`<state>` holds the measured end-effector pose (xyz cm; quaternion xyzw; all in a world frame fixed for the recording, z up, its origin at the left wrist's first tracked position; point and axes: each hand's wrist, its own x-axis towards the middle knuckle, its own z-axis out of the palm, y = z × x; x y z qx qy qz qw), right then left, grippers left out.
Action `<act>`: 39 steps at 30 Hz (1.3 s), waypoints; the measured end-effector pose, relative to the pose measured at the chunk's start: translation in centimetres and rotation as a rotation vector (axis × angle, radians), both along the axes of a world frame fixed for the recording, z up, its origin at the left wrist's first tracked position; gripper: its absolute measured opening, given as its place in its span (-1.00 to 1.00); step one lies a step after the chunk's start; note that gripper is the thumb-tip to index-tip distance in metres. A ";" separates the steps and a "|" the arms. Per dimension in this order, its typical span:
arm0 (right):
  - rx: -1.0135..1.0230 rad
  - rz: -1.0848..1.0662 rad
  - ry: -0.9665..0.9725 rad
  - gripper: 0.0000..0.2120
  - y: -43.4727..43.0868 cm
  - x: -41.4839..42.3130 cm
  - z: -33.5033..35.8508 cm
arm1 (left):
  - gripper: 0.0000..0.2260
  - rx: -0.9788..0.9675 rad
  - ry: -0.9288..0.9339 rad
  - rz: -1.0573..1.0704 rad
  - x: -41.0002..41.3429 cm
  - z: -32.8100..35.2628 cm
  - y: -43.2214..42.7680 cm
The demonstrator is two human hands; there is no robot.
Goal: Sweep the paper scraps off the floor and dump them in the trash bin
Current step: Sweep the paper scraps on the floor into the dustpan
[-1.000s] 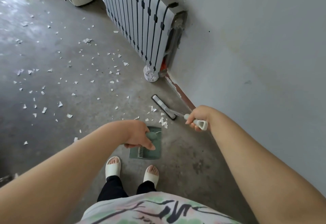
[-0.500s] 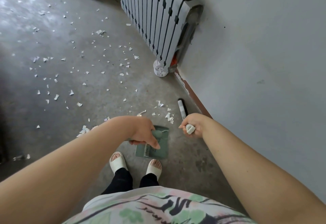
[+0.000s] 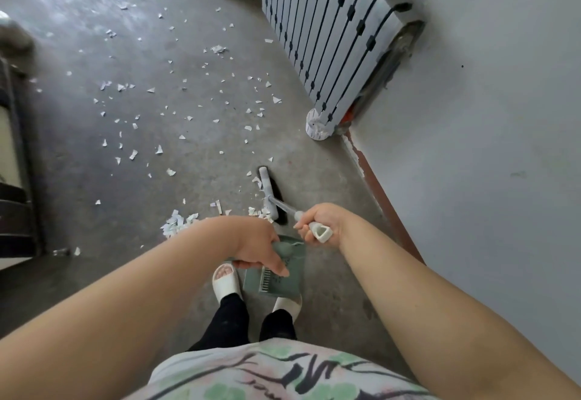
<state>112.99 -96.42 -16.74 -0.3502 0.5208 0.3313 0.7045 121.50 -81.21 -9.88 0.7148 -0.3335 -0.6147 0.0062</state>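
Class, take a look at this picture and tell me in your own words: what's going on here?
A person is sweeping paper scraps off a concrete floor. The right hand grips the handle of a small broom, whose head rests on the floor with scraps bunched beside it. The left hand holds a green dustpan by its handle. Many more scraps lie scattered toward the radiator.

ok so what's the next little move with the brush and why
Probably sweep the brush toward the dustpan: the right hand grips its handle, its head rests beside a cluster of paper scraps, and the left hand holds the dustpan just nearer the feet.
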 end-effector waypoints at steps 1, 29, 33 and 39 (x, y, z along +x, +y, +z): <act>0.009 -0.017 -0.013 -0.80 0.5 0.4 0.0 | -0.67 -0.002 -0.011 -0.002 0.4 0.0 0.5; 0.017 -0.105 0.011 -0.81 9.5 11.1 0.1 | -0.66 0.025 -0.008 0.052 9.5 -1.5 8.9; 0.136 -0.176 -0.030 -0.78 9.8 12.8 -0.2 | -0.69 0.023 -0.012 0.080 10.7 -1.5 9.7; 0.129 -0.235 -0.049 -0.82 10.1 14.4 -0.3 | -0.68 0.003 -0.005 0.118 12.8 -1.2 10.6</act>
